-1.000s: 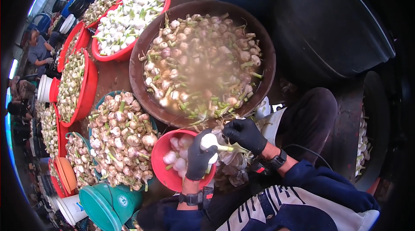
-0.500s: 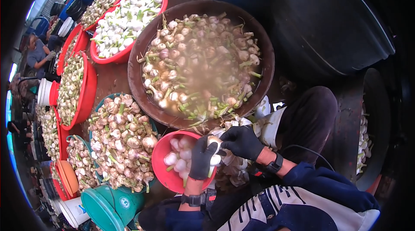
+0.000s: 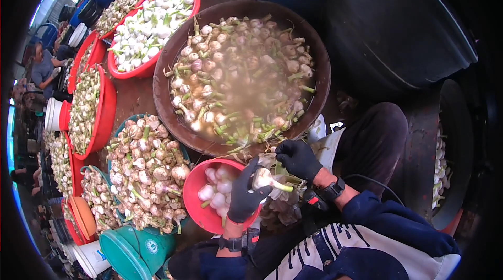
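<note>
My left hand (image 3: 245, 195), in a black glove, grips a garlic bulb (image 3: 263, 179) with a short green stem pointing right. Close beside it, my right hand (image 3: 299, 160), also gloved in black, has its fingers pinched together by a strip of pale garlic skin (image 3: 268, 160). Under the left hand stands a red bucket (image 3: 189, 196) holding several clean white garlic bulbs (image 3: 216, 190). Below my right hand lies a pile of loose papery skins (image 3: 283, 207), partly covered by my hands and arms.
A wide brown tub (image 3: 163, 103) of garlic in murky water stands ahead. To the left are a heaped tub of unpeeled garlic (image 3: 149, 170), a teal bucket (image 3: 126, 251) and red basins (image 3: 107, 112) of garlic. A large black container (image 3: 403, 28) rises at right. A co-worker (image 3: 44, 70) sits far left.
My right hand has drawn away from the bulb, slightly up and right. The bulb in my left hand has turned, its green stem now pointing right.
</note>
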Demonstrator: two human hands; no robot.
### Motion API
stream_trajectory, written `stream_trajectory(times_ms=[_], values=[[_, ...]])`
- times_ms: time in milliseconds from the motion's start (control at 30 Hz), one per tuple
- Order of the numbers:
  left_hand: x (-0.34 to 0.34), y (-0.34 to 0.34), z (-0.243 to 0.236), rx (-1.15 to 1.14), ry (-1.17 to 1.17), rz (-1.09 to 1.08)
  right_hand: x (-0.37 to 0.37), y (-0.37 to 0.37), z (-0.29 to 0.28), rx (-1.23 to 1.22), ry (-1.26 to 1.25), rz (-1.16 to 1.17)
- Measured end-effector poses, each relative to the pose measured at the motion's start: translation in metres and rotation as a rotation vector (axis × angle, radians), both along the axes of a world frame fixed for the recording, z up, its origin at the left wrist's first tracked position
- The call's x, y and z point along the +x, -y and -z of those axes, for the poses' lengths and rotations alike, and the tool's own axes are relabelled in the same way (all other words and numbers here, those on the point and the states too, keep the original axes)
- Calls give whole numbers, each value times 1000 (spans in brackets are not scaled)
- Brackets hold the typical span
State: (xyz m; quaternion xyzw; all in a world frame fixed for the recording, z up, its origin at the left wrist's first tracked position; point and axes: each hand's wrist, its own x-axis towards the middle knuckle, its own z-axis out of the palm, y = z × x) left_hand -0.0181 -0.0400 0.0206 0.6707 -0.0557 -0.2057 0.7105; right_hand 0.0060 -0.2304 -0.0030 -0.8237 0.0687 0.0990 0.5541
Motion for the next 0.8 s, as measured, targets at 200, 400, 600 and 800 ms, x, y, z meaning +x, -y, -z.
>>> stream_trajectory(times_ms=[200, 400, 600, 800], values=[[1, 9, -2, 625, 550, -177, -2, -12, -31, -101, 332, -31], [-2, 19, -8, 107, 95, -454, -11, -28, -24, 125, 17, -26], [-1, 14, -1, 20, -122, -435, -13, -29, -19, 226, 101, -25], [-6, 14, 9, 99, 14, -450, -14, -36, -32, -122, 482, -67]])
